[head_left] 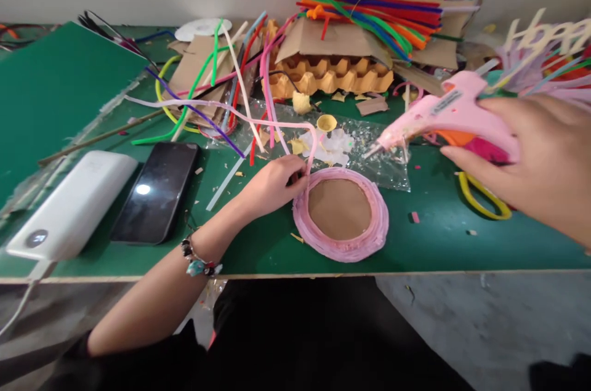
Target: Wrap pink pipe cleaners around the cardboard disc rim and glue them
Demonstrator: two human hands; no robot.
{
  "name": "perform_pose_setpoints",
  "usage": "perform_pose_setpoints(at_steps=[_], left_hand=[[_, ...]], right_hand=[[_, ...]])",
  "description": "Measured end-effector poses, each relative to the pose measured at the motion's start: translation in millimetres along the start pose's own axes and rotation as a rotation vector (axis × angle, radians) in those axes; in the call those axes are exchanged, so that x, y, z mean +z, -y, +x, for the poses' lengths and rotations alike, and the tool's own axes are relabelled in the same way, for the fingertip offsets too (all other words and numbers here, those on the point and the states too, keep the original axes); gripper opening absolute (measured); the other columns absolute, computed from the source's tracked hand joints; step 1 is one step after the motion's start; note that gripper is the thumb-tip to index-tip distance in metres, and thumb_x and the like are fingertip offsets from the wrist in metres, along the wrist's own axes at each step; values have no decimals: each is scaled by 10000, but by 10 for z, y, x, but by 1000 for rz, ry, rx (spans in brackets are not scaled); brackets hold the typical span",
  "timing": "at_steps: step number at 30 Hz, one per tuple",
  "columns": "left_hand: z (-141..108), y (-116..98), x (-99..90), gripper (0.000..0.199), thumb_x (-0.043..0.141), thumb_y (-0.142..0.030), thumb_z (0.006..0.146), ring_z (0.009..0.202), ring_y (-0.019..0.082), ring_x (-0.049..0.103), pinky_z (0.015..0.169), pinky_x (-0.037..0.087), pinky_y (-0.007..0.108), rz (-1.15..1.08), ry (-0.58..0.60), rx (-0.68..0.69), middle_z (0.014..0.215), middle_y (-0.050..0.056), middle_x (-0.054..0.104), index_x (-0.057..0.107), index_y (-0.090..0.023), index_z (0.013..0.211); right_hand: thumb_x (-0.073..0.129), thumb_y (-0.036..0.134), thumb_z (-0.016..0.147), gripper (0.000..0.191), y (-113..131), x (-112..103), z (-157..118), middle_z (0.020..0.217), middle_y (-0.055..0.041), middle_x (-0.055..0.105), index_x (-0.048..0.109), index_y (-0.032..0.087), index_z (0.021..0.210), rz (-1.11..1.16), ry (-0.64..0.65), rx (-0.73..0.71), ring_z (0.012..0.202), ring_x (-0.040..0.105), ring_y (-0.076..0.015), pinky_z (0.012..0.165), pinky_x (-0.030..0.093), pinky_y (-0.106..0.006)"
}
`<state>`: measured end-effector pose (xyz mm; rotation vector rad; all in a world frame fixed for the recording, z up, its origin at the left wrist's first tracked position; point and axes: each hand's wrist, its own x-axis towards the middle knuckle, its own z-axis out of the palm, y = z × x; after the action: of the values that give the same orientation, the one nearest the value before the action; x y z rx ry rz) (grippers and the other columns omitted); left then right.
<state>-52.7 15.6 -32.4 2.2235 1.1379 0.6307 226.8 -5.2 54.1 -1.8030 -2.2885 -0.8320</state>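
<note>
Near the table's front edge lies a round cardboard piece [339, 209] with a thick rim of coiled pink pipe cleaner [376, 228] around it. At the rim's upper left, my left hand [279, 181] pinches a pink pipe cleaner [314, 138], whose long free end loops up and away to the left. Off to the right, my right hand [545, 163] is wrapped round the handle of a pink hot glue gun [457, 111]. Its nozzle points down and left, above the plastic sheet and apart from the coil.
A black phone [159, 194] and a white power bank [76, 200] with a cable lie at left. Behind are loose pipe cleaners [231, 71], an orange egg carton [327, 74], a bundle of coloured pipe cleaners [369, 6] and a scrap-strewn clear plastic sheet [388, 172]. A yellow loop [484, 197] lies at right.
</note>
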Motion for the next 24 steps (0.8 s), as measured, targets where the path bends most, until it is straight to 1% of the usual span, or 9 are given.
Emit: perform_pose_setpoints(at_steps=[2,4,8,11,15,19,20,22,24], left_hand=[[-2,0,-28,105,479,-131,773,591,76,476,568,397,193,2,13,11,669,-6,509,517,-141,677],[-8,-4,-64,97,476,-137,773,605,80,494,577,404,195,7,42,23,675,-7,521,528,-145,692],[-32,-38,-153,111,473,-165,791,621,79,525,590,410,190,41,124,33,690,-12,540,551,-152,713],[-65,-93,-220,134,476,-191,805,636,91,535,600,414,199,117,173,27,694,-8,544,557,-154,706],[-135,-197,-273,165,467,-213,823,669,114,552,617,427,221,201,246,24,727,4,562,564,-157,702],[-181,-290,-275,164,449,-211,832,690,134,582,612,436,237,248,268,-19,766,20,597,591,-160,767],[-178,-304,-271,168,443,-209,834,695,139,591,609,436,239,257,275,-28,771,23,608,598,-163,786],[-152,-319,-262,168,442,-203,832,701,145,601,605,437,239,285,293,-39,777,24,628,603,-170,800],[-114,-322,-255,158,449,-188,827,714,149,605,619,442,243,331,321,-34,782,21,638,599,-173,782]], right_hand=[[468,486,791,518,76,126,44,995,-194,623,548,69,1088,62,40,79,814,586,-251,535,386,-307],[510,459,771,476,136,326,62,989,-192,621,552,83,1059,166,72,138,819,593,-262,538,399,-307],[429,365,814,327,266,689,44,918,-142,626,551,133,1009,344,116,95,790,594,-253,604,435,-331],[343,252,836,288,333,782,35,897,-141,605,550,123,990,404,131,69,787,591,-245,629,442,-338],[342,288,845,306,301,725,45,814,-134,593,588,117,908,357,169,-29,784,575,-256,662,446,-363],[350,263,859,296,337,460,78,917,-124,613,594,153,984,395,-50,-41,885,559,-253,716,443,-384],[336,216,864,292,390,371,96,942,-103,620,592,177,998,479,-106,-97,896,562,-226,735,442,-366],[323,140,864,313,548,215,150,985,-75,632,589,188,1022,640,-137,-327,901,567,-176,777,432,-330],[318,119,872,327,738,132,227,1034,-61,637,599,182,1026,642,-118,-588,957,544,-176,815,399,-342]])
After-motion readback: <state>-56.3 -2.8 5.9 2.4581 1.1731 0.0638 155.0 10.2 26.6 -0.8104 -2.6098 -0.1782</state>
